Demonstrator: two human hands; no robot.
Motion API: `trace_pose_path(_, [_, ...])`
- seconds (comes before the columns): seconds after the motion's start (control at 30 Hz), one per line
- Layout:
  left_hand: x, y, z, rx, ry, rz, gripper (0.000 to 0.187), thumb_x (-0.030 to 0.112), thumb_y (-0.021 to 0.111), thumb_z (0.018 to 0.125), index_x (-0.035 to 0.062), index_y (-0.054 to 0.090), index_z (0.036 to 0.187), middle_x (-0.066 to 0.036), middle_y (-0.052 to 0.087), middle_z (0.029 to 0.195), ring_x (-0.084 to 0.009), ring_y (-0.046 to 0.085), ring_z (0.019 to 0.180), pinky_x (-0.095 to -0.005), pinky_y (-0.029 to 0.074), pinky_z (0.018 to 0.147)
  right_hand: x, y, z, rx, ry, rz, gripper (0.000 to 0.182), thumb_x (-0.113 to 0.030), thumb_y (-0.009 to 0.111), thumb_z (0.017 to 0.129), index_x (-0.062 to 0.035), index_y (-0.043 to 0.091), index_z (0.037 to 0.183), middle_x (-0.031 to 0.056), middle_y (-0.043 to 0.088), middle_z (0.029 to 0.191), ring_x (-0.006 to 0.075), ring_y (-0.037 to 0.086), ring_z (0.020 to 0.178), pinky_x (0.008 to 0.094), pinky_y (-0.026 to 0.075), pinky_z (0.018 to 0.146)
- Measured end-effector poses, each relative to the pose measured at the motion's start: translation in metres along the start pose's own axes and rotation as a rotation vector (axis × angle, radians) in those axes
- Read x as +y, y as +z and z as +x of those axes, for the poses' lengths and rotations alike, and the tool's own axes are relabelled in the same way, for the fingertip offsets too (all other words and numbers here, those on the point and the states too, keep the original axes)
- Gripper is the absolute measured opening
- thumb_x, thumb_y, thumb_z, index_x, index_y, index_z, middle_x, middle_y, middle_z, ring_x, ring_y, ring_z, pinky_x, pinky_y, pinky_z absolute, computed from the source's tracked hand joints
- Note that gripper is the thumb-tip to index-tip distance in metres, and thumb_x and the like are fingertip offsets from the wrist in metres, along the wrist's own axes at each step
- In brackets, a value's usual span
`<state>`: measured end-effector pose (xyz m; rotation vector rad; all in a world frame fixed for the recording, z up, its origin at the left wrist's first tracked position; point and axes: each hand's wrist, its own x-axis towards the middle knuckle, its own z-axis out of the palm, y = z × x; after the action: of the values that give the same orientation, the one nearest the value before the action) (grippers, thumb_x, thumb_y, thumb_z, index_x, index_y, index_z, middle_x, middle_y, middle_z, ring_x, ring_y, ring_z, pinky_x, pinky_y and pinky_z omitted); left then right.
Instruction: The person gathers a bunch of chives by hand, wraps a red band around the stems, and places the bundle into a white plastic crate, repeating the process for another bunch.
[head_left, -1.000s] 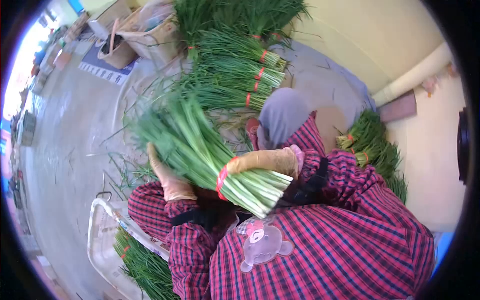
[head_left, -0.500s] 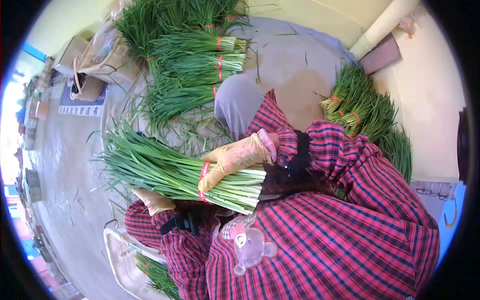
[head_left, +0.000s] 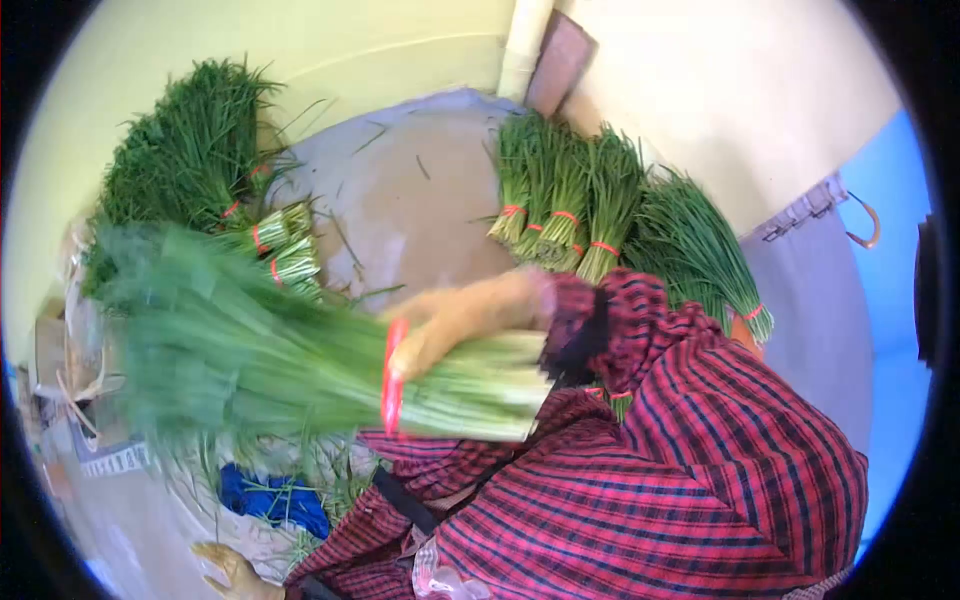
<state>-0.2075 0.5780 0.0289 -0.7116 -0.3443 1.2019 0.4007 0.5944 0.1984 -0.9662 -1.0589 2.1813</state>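
A large bundle of long green leafy stalks (head_left: 270,350), blurred by motion, is held across the front of my body. A red band is wrapped round it near its pale cut ends. My right hand (head_left: 470,310), in a yellowish glove, grips the bundle from above beside the band, its thumb over the stalks. Low at the left, my left hand (head_left: 230,574), gloved too, is apart from the bundle with its fingers spread and nothing in it.
Banded bundles (head_left: 565,195) lie at the upper right by the wall, with another (head_left: 700,240) beside them. More greens (head_left: 190,150) are piled at the upper left. A blue cloth (head_left: 272,497) lies among loose leaves at the lower left.
The view has turned toward the right. My left hand has come away from under the leafy part of the bundle and opened. The bundle stays in my right hand and is now moving.
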Motion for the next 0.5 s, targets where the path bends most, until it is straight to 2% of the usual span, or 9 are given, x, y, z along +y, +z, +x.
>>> trace_pose_path(0.03, [-0.008,0.004,0.011,-0.016,-0.170,-0.212,0.024,0.025,0.055,0.092,0.0154,0.059,0.114,-0.003,0.066,0.110,-0.0166,0.059,0.104,-0.0337,0.045,0.088,0.012,-0.040,-0.011,0.109,-0.129,-0.200,0.053,-0.029,0.073,0.084,0.0012,0.055,0.124,0.0063,0.065,0.106,0.0112,0.060,0.096,0.0286,0.051,0.081])
trace_pose_path(0.07, [-0.060,0.002,-0.015,-0.039,-0.272,-0.303,0.019,0.026,0.057,0.090,0.0177,0.062,0.107,0.000,0.066,0.107,-0.0150,0.060,0.102,-0.0329,0.045,0.085,0.025,-0.077,-0.062,0.161,-0.301,-0.388,0.049,-0.027,0.072,0.085,0.0014,0.057,0.122,0.0075,0.066,0.106,0.0122,0.062,0.094,0.0289,0.052,0.080])
trace_pose_path(0.13, [-0.086,-0.005,-0.015,0.030,-0.338,-0.395,0.012,0.027,0.061,0.087,0.0221,0.070,0.093,0.005,0.068,0.102,-0.0117,0.060,0.099,-0.0314,0.046,0.079,0.001,-0.075,-0.109,0.224,-0.274,0.040,0.038,-0.023,0.068,0.087,0.0013,0.061,0.116,0.0115,0.068,0.103,0.0156,0.065,0.090,0.0294,0.054,0.077])
trace_pose_path(0.17, [-0.088,-0.006,-0.015,0.038,-0.338,-0.401,0.012,0.027,0.061,0.087,0.0221,0.070,0.093,0.005,0.068,0.102,-0.0117,0.060,0.099,-0.0314,0.046,0.079,-0.003,-0.071,-0.128,0.459,-0.328,0.019,0.036,-0.031,0.059,0.093,0.0022,0.065,0.106,0.0091,0.070,0.090,0.0120,0.067,0.074,0.0234,0.055,0.063])
trace_pose_path(0.2, [-0.089,-0.008,-0.016,0.046,-0.315,-0.398,0.013,0.027,0.060,0.087,0.0218,0.070,0.094,0.004,0.068,0.104,-0.0117,0.060,0.101,-0.0329,0.046,0.080,0.001,-0.101,-0.139,0.541,-0.375,-0.077,0.036,-0.032,0.060,0.092,0.0017,0.066,0.106,0.0099,0.069,0.090,0.0122,0.067,0.074,0.0246,0.056,0.062])
trace_pose_path(0.23, [-0.089,-0.008,-0.017,0.054,-0.291,-0.393,0.013,0.027,0.060,0.088,0.0214,0.069,0.095,0.004,0.068,0.106,-0.0116,0.059,0.103,-0.0344,0.046,0.081,-0.003,-0.106,-0.153,0.613,-0.387,-0.023,0.033,-0.029,0.062,0.092,-0.0003,0.065,0.108,0.0091,0.069,0.090,0.0133,0.067,0.074,0.0266,0.056,0.063])
trace_pose_path(0.3, [-0.090,-0.005,-0.019,0.052,-0.257,-0.349,0.014,0.028,0.058,0.088,0.0216,0.069,0.095,0.004,0.067,0.109,-0.0114,0.059,0.105,-0.0349,0.046,0.081,0.014,-0.142,-0.169,1.041,-0.468,0.039,0.033,-0.027,0.065,0.090,-0.0015,0.062,0.110,0.0077,0.069,0.091,0.0146,0.067,0.074,0.0283,0.057,0.064])
trace_pose_path(0.4, [-0.090,-0.002,-0.023,0.040,-0.185,-0.288,0.016,0.028,0.056,0.090,0.0216,0.067,0.098,0.004,0.066,0.114,-0.0116,0.058,0.109,-0.0364,0.046,0.083,0.067,-0.225,-0.198,1.307,-0.481,-0.027,0.042,-0.031,0.071,0.087,-0.0036,0.057,0.116,0.0070,0.068,0.093,0.0166,0.068,0.074,0.0295,0.057,0.064])
trace_pose_path(0.5, [-0.080,-0.001,-0.032,0.033,-0.077,-0.236,0.019,0.026,0.052,0.093,0.0206,0.065,0.106,0.001,0.065,0.120,-0.0131,0.058,0.111,-0.0381,0.046,0.085,0.128,-0.256,-0.205,1.705,-0.422,-0.150,0.056,-0.039,0.076,0.080,-0.0059,0.054,0.119,0.0093,0.066,0.102,0.0204,0.066,0.090,0.0330,0.055,0.074])
